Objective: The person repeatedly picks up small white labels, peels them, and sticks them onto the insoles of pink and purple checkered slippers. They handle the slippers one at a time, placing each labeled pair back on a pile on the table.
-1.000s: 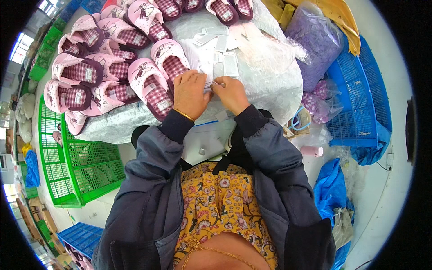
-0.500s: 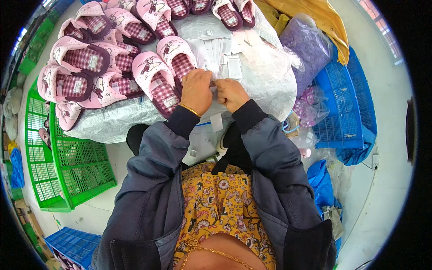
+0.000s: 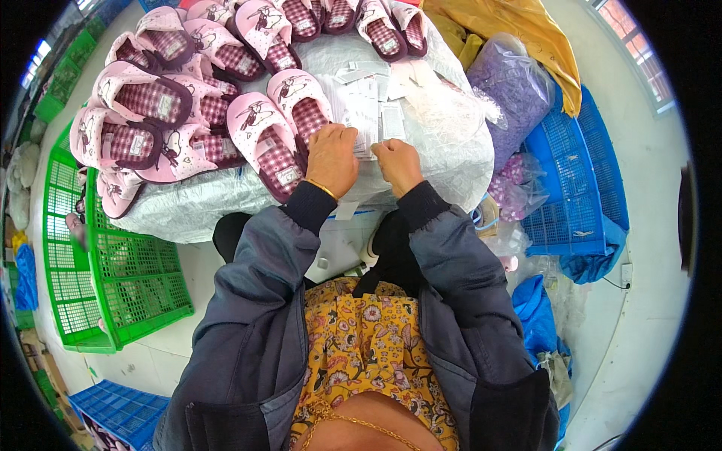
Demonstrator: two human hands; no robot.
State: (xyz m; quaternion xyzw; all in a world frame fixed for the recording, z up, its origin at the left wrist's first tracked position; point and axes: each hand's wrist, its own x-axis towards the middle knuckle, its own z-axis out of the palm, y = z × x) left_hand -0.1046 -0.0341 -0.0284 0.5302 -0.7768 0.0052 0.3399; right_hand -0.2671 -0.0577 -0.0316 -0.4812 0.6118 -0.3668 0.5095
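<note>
My left hand (image 3: 333, 156) is closed, fingers bent downward at the heel end of a pink slipper (image 3: 309, 113) with a checked insole; whatever it grips is hidden. My right hand (image 3: 398, 164) pinches with thumb and forefinger beside a stack of white paper tags (image 3: 359, 101), and what lies in the pinch is too small to make out. The slipper's mate (image 3: 278, 154) lies to the left, a label on its insole. Below my left hand a small white tag (image 3: 346, 211) shows at the table edge; its attachment cannot be seen.
Several more pink slippers (image 3: 154, 101) are piled on the plastic-covered table (image 3: 203, 199). A green basket (image 3: 139, 282) stands on the floor at left. To the right are a bag of purple material (image 3: 511, 86) and a blue basket (image 3: 564, 180).
My hands have drawn apart, the right one moving rightward off the left. The small white tag has shifted left, and the whole view has moved slightly.
</note>
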